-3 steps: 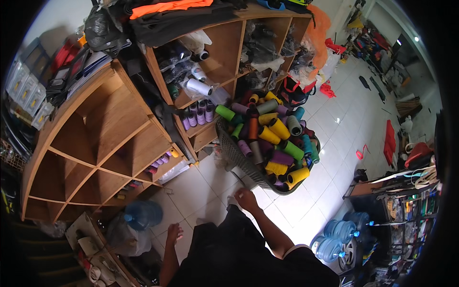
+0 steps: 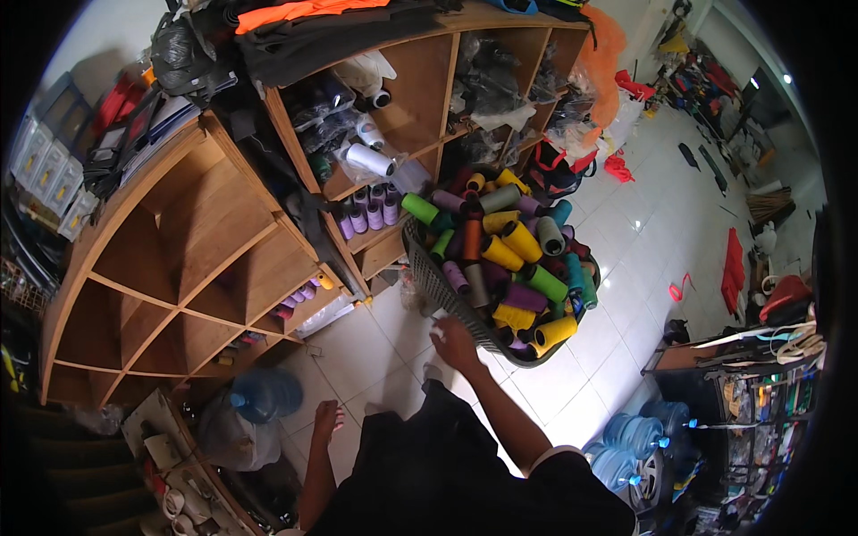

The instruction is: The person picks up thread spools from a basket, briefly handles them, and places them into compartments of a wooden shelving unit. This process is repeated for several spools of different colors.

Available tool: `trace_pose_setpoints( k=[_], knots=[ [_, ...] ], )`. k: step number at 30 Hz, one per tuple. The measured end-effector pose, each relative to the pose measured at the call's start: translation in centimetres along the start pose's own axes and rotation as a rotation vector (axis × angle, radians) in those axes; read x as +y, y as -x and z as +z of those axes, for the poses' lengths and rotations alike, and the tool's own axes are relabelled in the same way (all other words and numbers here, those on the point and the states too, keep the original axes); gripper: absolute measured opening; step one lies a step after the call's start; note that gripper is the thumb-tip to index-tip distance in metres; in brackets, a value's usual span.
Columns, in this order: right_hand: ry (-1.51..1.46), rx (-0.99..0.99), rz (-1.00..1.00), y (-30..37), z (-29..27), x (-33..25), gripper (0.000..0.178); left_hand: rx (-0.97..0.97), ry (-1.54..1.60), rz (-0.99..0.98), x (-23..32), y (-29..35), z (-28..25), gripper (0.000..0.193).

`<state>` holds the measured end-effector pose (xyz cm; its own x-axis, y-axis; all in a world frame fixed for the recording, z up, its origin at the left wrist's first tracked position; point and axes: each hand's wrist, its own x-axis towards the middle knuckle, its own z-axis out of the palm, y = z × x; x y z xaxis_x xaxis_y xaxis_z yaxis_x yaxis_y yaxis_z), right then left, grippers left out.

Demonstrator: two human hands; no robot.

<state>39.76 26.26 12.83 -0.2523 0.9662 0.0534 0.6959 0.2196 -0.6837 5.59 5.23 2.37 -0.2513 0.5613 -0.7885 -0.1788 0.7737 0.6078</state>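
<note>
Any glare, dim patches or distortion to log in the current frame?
Head view: glare on the white floor right of the basket; head view: lower left is dim; head view: the left shelf bows along its outer edge.

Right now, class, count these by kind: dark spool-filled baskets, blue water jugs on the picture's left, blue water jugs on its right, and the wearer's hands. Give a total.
Dark basket: 1
Blue water jug, left side: 1
Blue water jugs, right side: 3
Hands, left hand and right hand: 2
Total: 7
</note>
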Motion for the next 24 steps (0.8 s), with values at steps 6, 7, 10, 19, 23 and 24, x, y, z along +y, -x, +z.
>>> trace_pose_setpoints(
  k=[6, 7, 10, 19, 23, 24],
  knots=[
    [0.35, 0.088, -0.213, -14.5, -4.4, 1.1, 0.025, 0.065, -0.021, -0.135, -2.6, 1.7, 1.8, 0.039],
    [0.438, 0.128, -0.225, -16.4, -4.2, 3.4, 0.024, 0.067, -0.018, -0.167, -3.9, 1.8, 2.3, 0.04],
    [0.68, -0.264, -0.342, -20.5, -4.5, 5.0, 0.022, 0.132, 0.054, -0.282, -9.7, 4.3, 2.1, 0.047],
    [0.775, -0.481, -0.593, -22.9, -4.9, 6.6, 0.049, 0.129, -0.035, -0.176, -21.8, 7.7, 3.8, 0.057],
    [0.775, -0.479, -0.666, -23.7, -5.5, 7.4, 0.051, 0.303, 0.286, -0.302, -15.5, 8.5, 6.8, 0.051],
    [0.73, -0.461, -0.682, -24.0, -5.9, 6.6, 0.051, 0.305, 0.312, -0.302, -14.6, 8.5, 7.1, 0.049]
  ],
)
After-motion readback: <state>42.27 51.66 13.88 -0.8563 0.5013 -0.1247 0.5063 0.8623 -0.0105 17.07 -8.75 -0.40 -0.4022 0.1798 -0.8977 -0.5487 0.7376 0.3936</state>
